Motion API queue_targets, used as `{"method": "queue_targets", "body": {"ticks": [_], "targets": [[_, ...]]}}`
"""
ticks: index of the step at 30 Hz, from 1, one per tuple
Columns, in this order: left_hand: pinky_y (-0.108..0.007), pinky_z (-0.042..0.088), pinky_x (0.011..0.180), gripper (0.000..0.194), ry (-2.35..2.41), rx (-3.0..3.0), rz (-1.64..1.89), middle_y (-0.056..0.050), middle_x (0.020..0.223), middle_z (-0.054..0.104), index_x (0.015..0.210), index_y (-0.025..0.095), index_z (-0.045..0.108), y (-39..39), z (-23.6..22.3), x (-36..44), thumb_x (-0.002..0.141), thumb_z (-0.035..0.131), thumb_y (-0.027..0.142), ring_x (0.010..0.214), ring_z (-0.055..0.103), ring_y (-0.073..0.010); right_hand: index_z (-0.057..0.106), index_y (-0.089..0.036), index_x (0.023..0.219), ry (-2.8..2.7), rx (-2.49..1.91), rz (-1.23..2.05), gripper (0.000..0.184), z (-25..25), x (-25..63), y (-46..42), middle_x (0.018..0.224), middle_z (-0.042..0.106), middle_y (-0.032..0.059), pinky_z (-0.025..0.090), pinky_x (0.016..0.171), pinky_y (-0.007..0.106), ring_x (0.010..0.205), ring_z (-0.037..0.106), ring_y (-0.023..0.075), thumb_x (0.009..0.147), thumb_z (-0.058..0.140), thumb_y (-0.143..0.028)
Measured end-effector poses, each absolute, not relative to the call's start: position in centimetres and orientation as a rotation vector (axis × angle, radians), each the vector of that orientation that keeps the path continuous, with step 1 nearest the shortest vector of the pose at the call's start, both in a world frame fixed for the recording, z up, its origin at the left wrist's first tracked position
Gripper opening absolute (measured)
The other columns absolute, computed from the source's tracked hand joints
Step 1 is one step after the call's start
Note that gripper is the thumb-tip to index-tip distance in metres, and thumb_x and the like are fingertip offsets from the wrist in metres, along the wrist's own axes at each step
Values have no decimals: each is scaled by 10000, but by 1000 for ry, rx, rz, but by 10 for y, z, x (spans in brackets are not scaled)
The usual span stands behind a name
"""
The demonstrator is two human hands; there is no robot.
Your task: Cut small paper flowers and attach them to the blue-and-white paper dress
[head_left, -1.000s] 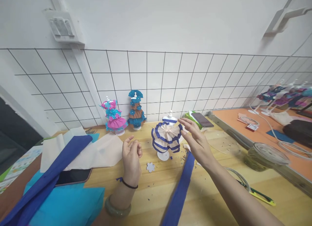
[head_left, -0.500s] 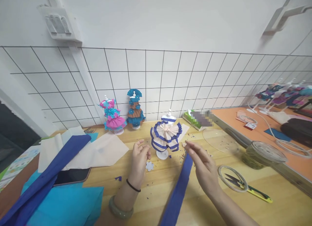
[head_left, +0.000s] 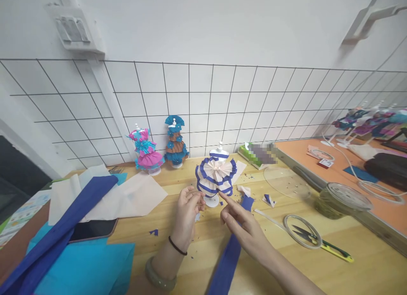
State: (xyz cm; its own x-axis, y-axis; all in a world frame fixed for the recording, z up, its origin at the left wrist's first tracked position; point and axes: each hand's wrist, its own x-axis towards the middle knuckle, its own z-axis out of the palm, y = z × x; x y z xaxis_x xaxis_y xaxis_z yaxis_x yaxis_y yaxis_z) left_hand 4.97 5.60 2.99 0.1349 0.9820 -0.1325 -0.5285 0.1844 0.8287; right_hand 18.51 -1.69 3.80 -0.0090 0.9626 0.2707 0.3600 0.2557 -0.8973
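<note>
A miniature dress form wears a cream paper dress [head_left: 211, 180] with dark blue stripes and a pleated fan on its front. My left hand [head_left: 190, 208] is closed in a pinch beside the dress's lower left; what the fingers hold, if anything, is hidden. It partly covers a small pale paper flower [head_left: 197, 217]. My right hand [head_left: 243, 227] is open, its index finger stretched to the lower hem, apparently touching it. Under that hand runs a dark blue paper strip [head_left: 224, 271]. At the strip's far end lies a pale scrap [head_left: 244, 190].
Thread snips [head_left: 337, 250] lie through a roll of clear tape [head_left: 288, 223] on the right, near a round plastic container [head_left: 343, 199]. Two other dressed forms, one pink and blue [head_left: 146, 153], one teal and brown [head_left: 176, 144], stand behind. Blue sheets [head_left: 92, 267] cover the left.
My right hand has left the strip's far end and moved left to the dress hem. The pale scrap it held now lies on the table. My left hand has shifted slightly right.
</note>
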Motion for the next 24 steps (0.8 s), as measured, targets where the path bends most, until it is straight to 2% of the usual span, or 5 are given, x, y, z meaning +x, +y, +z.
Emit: {"method": "queue_targets", "body": {"ticks": [5,11,19,24], "targets": [[-211,358,490,375,809,706,1244,4,672,606,897,188,401,55,32,51,610,642,191,512,518,-90,286,-182,1360,-1521,-1284,796,506,44,186,-15,596,462,-26,364,489,227,520,410,120,887,378,-336],[-211,354,489,362,820,749,1250,25,620,584,926,182,408,52,35,50,634,620,188,496,500,-86,197,-161,1389,-1522,-1291,797,557,52,190,-12,550,433,-43,356,494,230,501,389,122,890,374,-336],[-198,333,453,349,865,765,1247,52,564,541,851,184,426,55,27,52,586,652,210,462,481,-81,302,-178,1356,-1690,-1301,766,481,38,190,-12,541,460,-46,380,512,221,495,419,107,892,364,-292],[-218,392,501,375,837,728,1224,2,709,603,818,188,412,57,25,52,577,694,248,522,533,-89,276,-187,1367,-1767,-1329,730,491,34,189,-12,529,450,-54,368,496,216,471,401,105,890,354,-274]]}}
